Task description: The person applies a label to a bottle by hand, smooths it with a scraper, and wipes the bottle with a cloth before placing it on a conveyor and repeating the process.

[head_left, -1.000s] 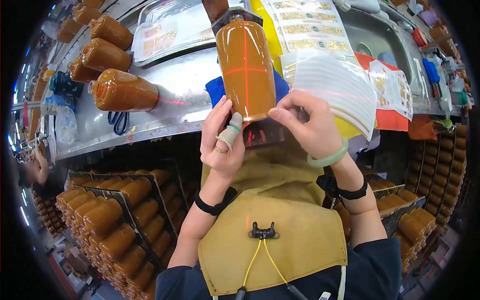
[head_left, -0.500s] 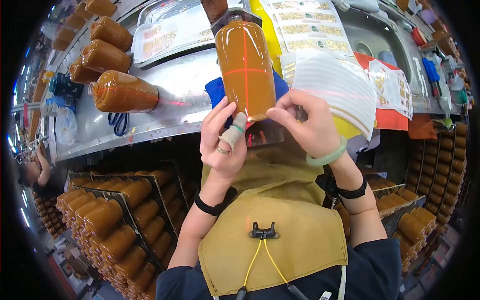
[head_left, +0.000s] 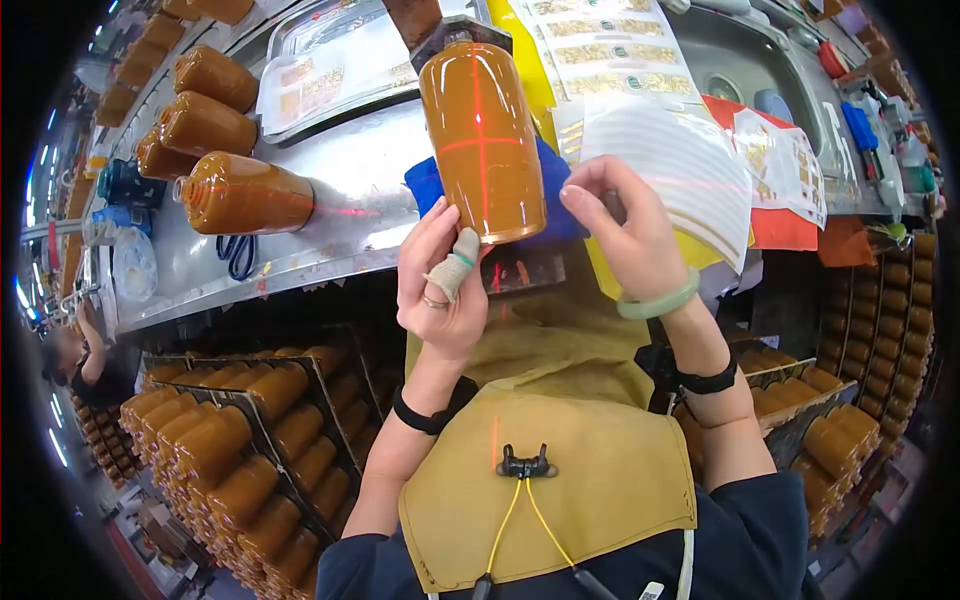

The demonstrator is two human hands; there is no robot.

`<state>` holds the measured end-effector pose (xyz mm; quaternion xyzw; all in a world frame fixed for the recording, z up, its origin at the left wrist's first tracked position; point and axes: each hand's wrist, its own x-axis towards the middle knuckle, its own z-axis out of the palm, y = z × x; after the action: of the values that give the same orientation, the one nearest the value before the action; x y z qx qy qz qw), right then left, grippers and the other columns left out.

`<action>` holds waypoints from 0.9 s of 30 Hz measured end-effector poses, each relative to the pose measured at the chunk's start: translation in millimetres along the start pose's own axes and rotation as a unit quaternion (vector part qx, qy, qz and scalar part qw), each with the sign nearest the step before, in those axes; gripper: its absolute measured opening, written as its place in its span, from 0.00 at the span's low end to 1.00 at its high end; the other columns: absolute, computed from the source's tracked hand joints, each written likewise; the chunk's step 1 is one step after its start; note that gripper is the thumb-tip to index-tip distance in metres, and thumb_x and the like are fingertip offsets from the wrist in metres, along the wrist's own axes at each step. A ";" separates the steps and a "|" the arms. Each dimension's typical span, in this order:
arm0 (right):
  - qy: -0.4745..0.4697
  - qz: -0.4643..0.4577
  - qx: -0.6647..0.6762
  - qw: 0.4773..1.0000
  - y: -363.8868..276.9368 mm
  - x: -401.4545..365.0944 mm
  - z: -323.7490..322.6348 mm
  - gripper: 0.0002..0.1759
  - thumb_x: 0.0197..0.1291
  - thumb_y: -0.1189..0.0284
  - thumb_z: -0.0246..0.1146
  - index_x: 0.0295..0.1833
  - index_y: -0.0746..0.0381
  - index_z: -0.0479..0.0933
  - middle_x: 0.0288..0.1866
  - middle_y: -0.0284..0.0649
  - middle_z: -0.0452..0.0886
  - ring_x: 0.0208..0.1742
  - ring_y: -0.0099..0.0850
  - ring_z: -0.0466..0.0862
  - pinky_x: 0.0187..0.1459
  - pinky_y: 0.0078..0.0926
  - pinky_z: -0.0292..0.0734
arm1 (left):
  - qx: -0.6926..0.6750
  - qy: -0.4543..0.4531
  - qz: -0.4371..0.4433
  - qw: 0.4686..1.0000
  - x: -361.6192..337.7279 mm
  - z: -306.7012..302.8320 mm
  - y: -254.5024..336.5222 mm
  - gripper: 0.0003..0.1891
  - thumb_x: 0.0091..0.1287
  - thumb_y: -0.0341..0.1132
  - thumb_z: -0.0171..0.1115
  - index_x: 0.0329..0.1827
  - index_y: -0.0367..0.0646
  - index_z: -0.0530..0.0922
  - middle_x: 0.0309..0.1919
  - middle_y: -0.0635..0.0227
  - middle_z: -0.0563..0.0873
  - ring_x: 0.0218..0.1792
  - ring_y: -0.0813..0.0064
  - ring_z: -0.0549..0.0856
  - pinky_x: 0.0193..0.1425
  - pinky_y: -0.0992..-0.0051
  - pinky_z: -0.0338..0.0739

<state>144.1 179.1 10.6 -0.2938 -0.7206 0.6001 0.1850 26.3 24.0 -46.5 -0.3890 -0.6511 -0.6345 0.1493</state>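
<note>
An amber bottle (head_left: pixel 480 140) lies on a blue cloth (head_left: pixel 425 182) on the steel bench, neck away from me in a metal holder. A red laser cross falls on its side. My left hand (head_left: pixel 440 290) grips the bottle's base from the lower left; its thumb wears a fabric finger cover. My right hand (head_left: pixel 630 235), with a green bangle on the wrist, is just right of the base and apart from it. Its fingers are curled against a white backing sheet (head_left: pixel 685 165). Whether they pinch anything is hidden.
More amber bottles (head_left: pixel 245 195) lie on the bench at left, with blue scissors (head_left: pixel 238 255) nearby. A tray of gold labels (head_left: pixel 330 60) and a sink (head_left: pixel 745 55) sit behind. Crates of bottles (head_left: pixel 240 440) stand below on both sides. Another person (head_left: pixel 75 350) is far left.
My right hand has let go of the bottle's base and moved right and up to the white sheet. The left hand stays on the base; the bottle has tilted slightly.
</note>
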 end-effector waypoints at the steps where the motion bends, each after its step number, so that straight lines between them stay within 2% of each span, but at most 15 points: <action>1: -0.018 -0.024 -0.004 1.000 0.1 -1.0 3.7 0.08 0.75 0.70 0.63 0.49 0.65 0.77 0.37 0.26 0.77 0.37 0.12 0.71 0.38 0.15 0.67 | 0.015 -0.018 0.016 1.000 0.4 -2.5 -1.3 0.15 0.65 0.14 0.68 0.55 0.28 0.83 0.53 0.50 0.87 0.59 0.52 0.87 0.62 0.61 0.87; 2: -0.019 -0.034 0.022 0.999 1.7 -0.6 11.3 0.09 0.72 0.70 0.67 0.47 0.64 0.77 0.36 0.25 0.76 0.36 0.12 0.70 0.38 0.14 0.66 | 0.029 -0.036 0.033 0.998 0.3 -4.3 -1.8 0.16 0.64 0.13 0.68 0.55 0.27 0.82 0.54 0.48 0.87 0.59 0.52 0.87 0.64 0.61 0.86; 3: -0.031 0.000 0.031 0.999 -3.4 -2.1 17.0 0.10 0.70 0.70 0.69 0.46 0.63 0.76 0.36 0.25 0.75 0.35 0.12 0.70 0.37 0.14 0.66 | 0.016 -0.033 -0.007 0.999 -1.9 -4.4 0.4 0.17 0.65 0.13 0.67 0.56 0.26 0.81 0.56 0.47 0.86 0.60 0.51 0.87 0.66 0.60 0.85; 5: -0.043 0.034 0.043 0.998 -8.0 -3.1 20.8 0.12 0.68 0.69 0.72 0.45 0.62 0.76 0.35 0.25 0.75 0.35 0.12 0.70 0.36 0.14 0.65 | 0.021 -0.039 -0.005 0.999 -1.2 -4.7 1.7 0.17 0.65 0.13 0.67 0.57 0.26 0.81 0.56 0.47 0.85 0.60 0.51 0.87 0.66 0.59 0.85; 7: -0.036 0.043 -0.002 0.998 -8.5 -1.7 21.7 0.15 0.64 0.68 0.75 0.43 0.61 0.74 0.34 0.24 0.73 0.32 0.11 0.68 0.33 0.14 0.63 | 0.027 -0.044 -0.004 0.999 -1.1 -5.5 1.2 0.17 0.66 0.13 0.67 0.58 0.26 0.80 0.57 0.47 0.85 0.61 0.51 0.86 0.67 0.59 0.85; 11: -0.017 0.002 -0.039 0.999 -6.6 -3.3 24.6 0.16 0.64 0.68 0.76 0.42 0.60 0.74 0.32 0.23 0.72 0.31 0.11 0.67 0.31 0.15 0.62 | 0.006 -0.036 -0.002 0.999 -3.6 -4.0 -0.4 0.18 0.66 0.14 0.67 0.59 0.26 0.80 0.56 0.48 0.85 0.61 0.51 0.86 0.66 0.59 0.85; 13: -0.040 0.046 0.009 0.998 -7.4 -1.8 22.4 0.16 0.62 0.68 0.77 0.42 0.60 0.74 0.32 0.22 0.71 0.30 0.11 0.66 0.31 0.15 0.62 | 0.019 -0.039 0.001 0.999 -3.9 -3.9 -1.1 0.18 0.66 0.14 0.67 0.59 0.26 0.80 0.56 0.48 0.85 0.61 0.51 0.86 0.66 0.59 0.85; 17: -0.047 0.061 0.013 0.997 -10.2 -3.6 22.1 0.16 0.63 0.69 0.77 0.42 0.61 0.74 0.32 0.23 0.71 0.30 0.12 0.67 0.31 0.15 0.63 | 0.024 -0.039 0.018 0.999 -2.5 -5.1 -0.6 0.19 0.66 0.14 0.67 0.60 0.26 0.79 0.56 0.47 0.85 0.61 0.50 0.86 0.66 0.59 0.85; 19: -0.018 0.021 -0.033 0.999 -5.3 -3.4 24.3 0.22 0.60 0.59 0.76 0.42 0.67 0.77 0.32 0.39 0.82 0.33 0.26 0.81 0.37 0.27 0.77 | 0.038 -0.049 0.013 0.998 -2.4 -5.5 0.3 0.20 0.66 0.14 0.67 0.61 0.26 0.79 0.56 0.47 0.85 0.61 0.50 0.86 0.66 0.58 0.85; 22: -0.025 0.029 0.001 0.999 -5.0 -3.1 22.5 0.20 0.62 0.60 0.75 0.42 0.67 0.77 0.32 0.39 0.82 0.33 0.25 0.81 0.36 0.27 0.77 | 0.014 -0.036 0.003 0.999 -5.0 -3.5 -2.0 0.20 0.65 0.14 0.68 0.61 0.26 0.78 0.56 0.48 0.86 0.62 0.49 0.85 0.67 0.59 0.84; 23: -0.048 0.043 0.017 0.998 -10.1 -4.8 21.4 0.14 0.67 0.67 0.73 0.44 0.62 0.75 0.33 0.24 0.72 0.32 0.12 0.68 0.34 0.15 0.64 | -0.005 -0.030 -0.007 1.000 -6.8 -2.7 -3.3 0.20 0.65 0.15 0.68 0.61 0.26 0.78 0.56 0.48 0.86 0.62 0.49 0.85 0.67 0.59 0.84; 25: -0.054 0.063 0.027 0.996 -15.0 -3.8 19.7 0.14 0.67 0.66 0.73 0.44 0.62 0.75 0.33 0.23 0.72 0.32 0.12 0.68 0.34 0.15 0.64 | -0.025 -0.023 -0.018 0.999 -7.7 -2.8 -3.5 0.20 0.65 0.15 0.69 0.61 0.26 0.78 0.56 0.48 0.86 0.62 0.49 0.85 0.67 0.59 0.84; 26: -0.061 0.082 0.038 0.994 -15.9 -3.6 19.5 0.14 0.67 0.66 0.73 0.44 0.62 0.75 0.33 0.23 0.72 0.32 0.12 0.68 0.34 0.14 0.64 | 0.006 -0.034 -0.004 0.999 -6.9 -4.2 -2.7 0.20 0.65 0.16 0.69 0.61 0.26 0.79 0.57 0.49 0.86 0.62 0.49 0.85 0.66 0.59 0.84; 27: -0.051 0.054 0.011 0.997 -11.1 -4.1 20.6 0.14 0.67 0.66 0.73 0.44 0.61 0.75 0.32 0.23 0.72 0.31 0.12 0.68 0.33 0.14 0.63 | 0.038 -0.045 0.011 0.998 -5.5 -5.7 -1.9 0.20 0.65 0.17 0.70 0.61 0.26 0.79 0.57 0.50 0.86 0.61 0.50 0.86 0.66 0.60 0.84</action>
<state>132.2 159.6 17.5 -0.2989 -0.7057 0.6313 0.1186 26.9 17.1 -50.8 -0.4181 -0.6763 -0.5898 0.1416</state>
